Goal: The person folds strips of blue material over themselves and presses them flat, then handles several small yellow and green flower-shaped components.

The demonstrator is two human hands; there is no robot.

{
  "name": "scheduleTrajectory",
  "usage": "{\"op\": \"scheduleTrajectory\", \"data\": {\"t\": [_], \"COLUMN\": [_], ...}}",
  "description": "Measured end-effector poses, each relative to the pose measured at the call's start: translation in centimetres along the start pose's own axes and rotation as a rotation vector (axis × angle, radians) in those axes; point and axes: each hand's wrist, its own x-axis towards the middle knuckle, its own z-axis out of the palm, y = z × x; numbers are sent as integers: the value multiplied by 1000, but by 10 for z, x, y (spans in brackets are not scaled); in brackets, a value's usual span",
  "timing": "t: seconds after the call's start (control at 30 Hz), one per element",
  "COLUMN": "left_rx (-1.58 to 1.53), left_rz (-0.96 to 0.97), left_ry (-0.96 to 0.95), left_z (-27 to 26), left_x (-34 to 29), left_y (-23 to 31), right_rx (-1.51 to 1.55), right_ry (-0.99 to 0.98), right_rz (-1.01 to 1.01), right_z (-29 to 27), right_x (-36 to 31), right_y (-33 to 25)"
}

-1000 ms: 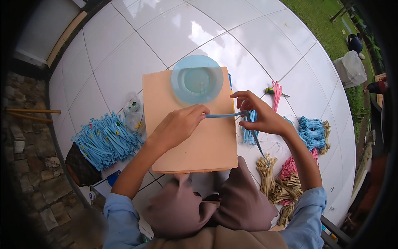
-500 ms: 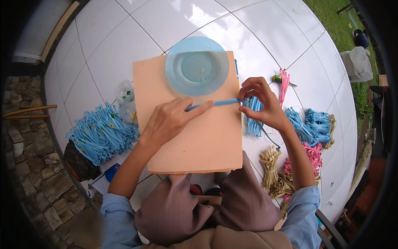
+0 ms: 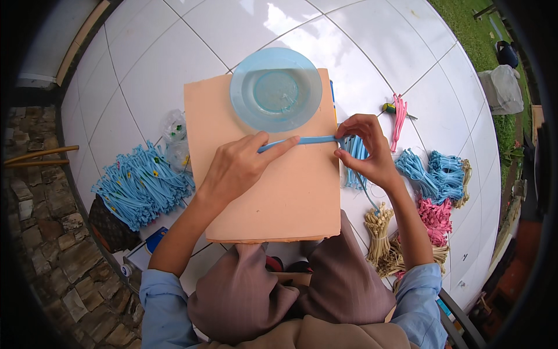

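Observation:
A flat blue strap [image 3: 318,140] stretches between my two hands above a peach-coloured board [image 3: 273,198] on my lap. My left hand [image 3: 235,166] is closed on one end, its index finger lying along the strap. At the board's right edge, my right hand [image 3: 367,148] pinches the other end between thumb and fingertips. From that pinch a thin tail of the strap hangs down toward a beige bundle. Just beyond the strap, a translucent blue bowl [image 3: 276,119] rests on the far part of the board.
On the left lies a large pile of blue straps [image 3: 142,186] beside clear plastic bags [image 3: 176,139]. To the right are blue bundles [image 3: 444,174], pink bundles [image 3: 435,220], beige bundles [image 3: 379,235], loose pink straps [image 3: 399,122] and a screwdriver [image 3: 389,108]. White tiles [image 3: 174,64] surround the board.
The strap's hanging tail has swung slightly to the left. Both hands keep their hold with almost no movement, and the view has shifted a little.

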Motion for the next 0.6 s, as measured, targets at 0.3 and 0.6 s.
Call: {"op": "scheduleTrajectory", "data": {"t": [0.3, 0.6], "left_rx": [24, 26], "left_rz": [5, 13], "left_ry": [34, 59], "left_z": [4, 6], "left_x": [-3, -4], "left_y": [1, 1], "right_rx": [-8, -178], "right_ry": [115, 153], "right_rz": [-41, -221], "right_z": [13, 15], "right_x": [-15, -21], "right_y": [15, 24]}}
